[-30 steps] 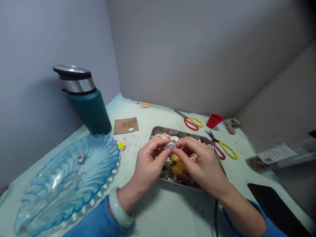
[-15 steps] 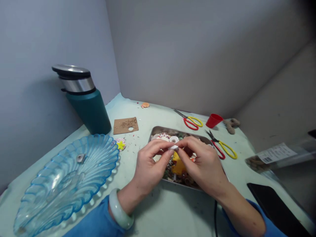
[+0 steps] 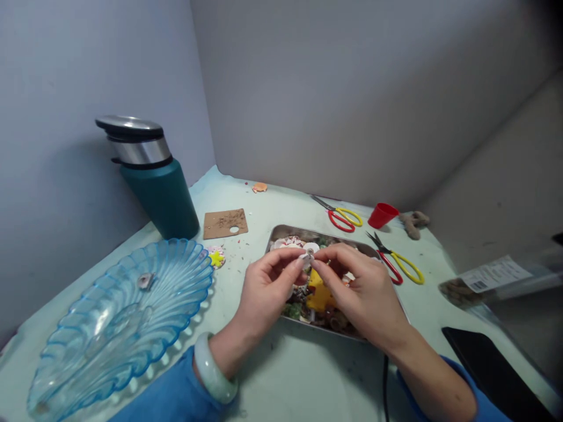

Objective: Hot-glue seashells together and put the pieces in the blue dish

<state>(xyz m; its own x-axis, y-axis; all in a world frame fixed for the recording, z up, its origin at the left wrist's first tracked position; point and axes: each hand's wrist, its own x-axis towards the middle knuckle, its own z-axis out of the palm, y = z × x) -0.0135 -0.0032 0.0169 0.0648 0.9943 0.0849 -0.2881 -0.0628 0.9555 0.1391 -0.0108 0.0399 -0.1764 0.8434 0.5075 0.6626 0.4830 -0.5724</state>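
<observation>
Both hands pinch one small white piece [image 3: 308, 257] between thumbs and forefingers, just above a metal tray [image 3: 275, 230]. My left hand [image 3: 270, 284] grips its left side; a pale bangle [image 3: 214, 369] circles that wrist. On the right side, my right hand [image 3: 358, 287] holds the same piece with closed fingertips. What the white piece is cannot be made out. Below my fingers, the tray holds a yellow piece [image 3: 320, 293], a white disc [image 3: 311, 247] and several small mixed bits, partly hidden by my hands.
A blue shell-shaped dish [image 3: 176, 293] lies left, before a teal bottle [image 3: 162, 199]. Brown card [image 3: 215, 223] lies beyond. Two pairs of scissors [image 3: 341, 221], a red cup [image 3: 382, 215], a labelled clear bag [image 3: 497, 274] and a black flat object [image 3: 488, 363] are on the right.
The white piece has been turned between my fingertips and sits slightly higher. My left fingers have shifted a little. The rest of the table stays the same.
</observation>
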